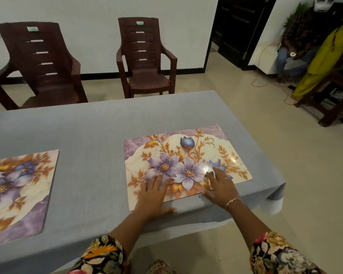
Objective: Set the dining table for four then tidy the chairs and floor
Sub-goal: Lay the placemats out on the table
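Floral sleeves [103, 256] frame both hands on the near edge of a mat [186, 151]. The left hand [153, 192] and right hand [220, 184] press flat, fingers straight and slightly apart. The mat lies at the right end of the table [216, 107], on a grey cloth [91, 131]; a second mat [18, 190] lies well to the left. Beyond stand two brown chairs [147, 56] against a white wall [91, 12] – pale tiled floor [246, 107], an orange cord [262, 76], a dark door [238, 26].

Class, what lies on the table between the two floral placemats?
Nothing: in the head view, only bare grey tablecloth separates the left placemat from the right placemat.
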